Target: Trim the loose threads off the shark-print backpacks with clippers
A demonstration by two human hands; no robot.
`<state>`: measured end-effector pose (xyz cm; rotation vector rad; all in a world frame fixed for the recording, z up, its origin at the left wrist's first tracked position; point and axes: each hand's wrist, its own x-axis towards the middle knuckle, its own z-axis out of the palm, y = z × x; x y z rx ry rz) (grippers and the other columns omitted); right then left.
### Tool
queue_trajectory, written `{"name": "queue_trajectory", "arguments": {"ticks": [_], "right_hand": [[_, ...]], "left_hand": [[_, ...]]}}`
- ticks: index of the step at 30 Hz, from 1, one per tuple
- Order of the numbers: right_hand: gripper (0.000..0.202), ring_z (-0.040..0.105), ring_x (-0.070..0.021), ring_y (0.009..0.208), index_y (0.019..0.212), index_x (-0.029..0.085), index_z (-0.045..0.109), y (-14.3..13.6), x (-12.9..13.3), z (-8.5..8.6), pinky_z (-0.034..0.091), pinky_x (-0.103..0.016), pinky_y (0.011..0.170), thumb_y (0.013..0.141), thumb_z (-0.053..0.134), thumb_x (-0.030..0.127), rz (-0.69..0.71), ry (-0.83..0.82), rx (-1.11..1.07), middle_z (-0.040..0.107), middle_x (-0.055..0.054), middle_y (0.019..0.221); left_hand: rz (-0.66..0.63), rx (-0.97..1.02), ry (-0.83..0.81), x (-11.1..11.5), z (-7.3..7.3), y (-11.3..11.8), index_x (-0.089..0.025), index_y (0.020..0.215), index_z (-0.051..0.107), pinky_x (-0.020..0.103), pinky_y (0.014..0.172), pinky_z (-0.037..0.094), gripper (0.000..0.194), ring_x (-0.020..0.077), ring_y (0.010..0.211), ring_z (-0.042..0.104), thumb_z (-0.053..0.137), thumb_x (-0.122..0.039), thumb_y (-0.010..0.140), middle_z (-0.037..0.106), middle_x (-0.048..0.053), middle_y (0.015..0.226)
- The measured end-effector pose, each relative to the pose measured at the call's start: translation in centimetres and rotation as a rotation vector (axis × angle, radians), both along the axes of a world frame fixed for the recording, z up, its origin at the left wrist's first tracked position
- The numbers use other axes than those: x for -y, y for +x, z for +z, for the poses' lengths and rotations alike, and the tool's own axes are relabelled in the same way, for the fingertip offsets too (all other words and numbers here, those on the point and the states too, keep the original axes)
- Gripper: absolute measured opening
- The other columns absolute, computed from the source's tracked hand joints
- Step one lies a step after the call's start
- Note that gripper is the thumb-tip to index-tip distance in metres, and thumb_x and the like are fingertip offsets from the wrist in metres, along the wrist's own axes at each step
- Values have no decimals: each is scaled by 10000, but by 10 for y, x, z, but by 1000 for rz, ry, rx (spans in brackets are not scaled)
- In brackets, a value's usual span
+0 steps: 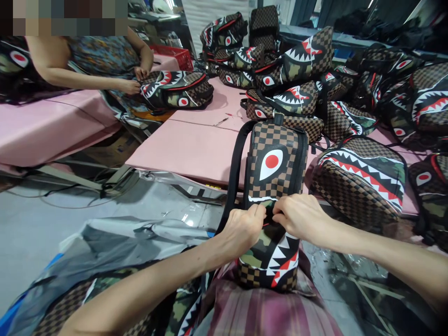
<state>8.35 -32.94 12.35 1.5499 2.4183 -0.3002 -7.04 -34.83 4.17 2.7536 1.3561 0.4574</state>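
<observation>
In front of me a checkered backpack (276, 154) with a red-and-white eye and shark teeth stands on its end, tilted against the table edge, its lower end at my lap. My left hand (247, 224) has its fingers closed in a pinch at the middle of the bag's side. Right beside it, my right hand (297, 217) pinches at the same spot, the two hands nearly touching. What lies between the fingertips is small, dark and mostly hidden. A black strap (236, 172) curves along the bag's left.
Many similar backpacks (364, 177) are piled on the right and back of the pink table (182, 140). At left, a co-worker (105, 60) handles another backpack (178, 88). Thread snips (221, 122) lie on the table. Grey plastic sheeting (115, 238) and more bags sit at lower left.
</observation>
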Motion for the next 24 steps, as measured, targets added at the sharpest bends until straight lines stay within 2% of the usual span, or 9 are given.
{"name": "queue_trajectory", "arguments": {"ticks": [6, 9, 11, 12, 14, 16, 17, 21, 24], "right_hand": [[173, 611, -175, 629, 688, 174, 655, 6, 0, 6, 319, -249, 512, 796, 520, 186, -8, -2, -123, 662, -50, 685], [171, 601, -157, 723, 875, 186, 640, 29, 3, 6, 408, -252, 623, 852, 488, 259, -77, 120, -513, 657, -42, 830], [222, 581, -155, 798, 998, 199, 603, 48, 3, -3, 438, -258, 681, 838, 531, 335, -264, 275, -855, 630, -40, 905], [269, 567, -148, 783, 1032, 203, 588, 56, 1, -11, 442, -253, 665, 813, 567, 357, -395, 364, -1008, 612, -32, 886], [333, 503, -109, 625, 1041, 190, 584, 67, -7, -36, 405, -221, 540, 770, 617, 380, -664, 482, -1256, 540, 8, 734], [346, 346, -65, 460, 977, 154, 603, 71, -23, -66, 280, -197, 411, 751, 625, 416, -834, 406, -1461, 403, 58, 584], [353, 283, -53, 430, 937, 141, 611, 71, -32, -82, 226, -194, 388, 738, 633, 431, -872, 324, -1544, 347, 75, 549], [408, 234, -41, 401, 871, 129, 636, 70, -71, -142, 197, -187, 381, 706, 635, 502, -907, 185, -1666, 270, 101, 483], [479, 441, -81, 476, 879, 151, 653, 61, -86, -184, 368, -205, 458, 690, 594, 588, -956, 58, -1594, 487, 42, 532]], "left_hand": [[-1, 226, 62, -9, -1, -8, -158, 739, 512, 226, 394, 279, 223, 98, 425, 469, 346, -164, 887, 558, -8, 592], [157, 522, 108, -16, -1, -29, -166, 846, 535, 203, 569, 442, 211, 97, 630, 581, 338, -100, 880, 614, 6, 743], [317, 682, 279, -12, -3, -38, -160, 1027, 523, 275, 801, 472, 241, 145, 930, 589, 348, -93, 875, 614, 69, 999], [332, 692, 353, -8, -5, -39, -161, 1110, 499, 333, 894, 443, 279, 177, 1060, 542, 363, -103, 873, 578, 98, 1115], [201, 562, 370, 5, -11, -33, -175, 1195, 478, 431, 1003, 355, 335, 228, 1195, 451, 421, -150, 866, 527, 115, 1236], [43, 340, 238, 14, -18, -23, -215, 1199, 510, 504, 1041, 284, 352, 264, 1222, 426, 496, -215, 847, 547, 89, 1246], [39, 256, 171, 15, -22, -21, -245, 1195, 527, 544, 1044, 254, 362, 287, 1245, 399, 529, -238, 833, 549, 73, 1256], [370, 289, -2, 0, -47, -52, -314, 1206, 547, 600, 1024, 239, 357, 351, 1359, 169, 476, -282, 857, 338, 45, 1445], [673, 616, -272, -16, -84, -106, -217, 1329, 427, 468, 1065, 282, 470, 278, 1343, 259, 307, -375, 903, 230, 90, 1488]]}}
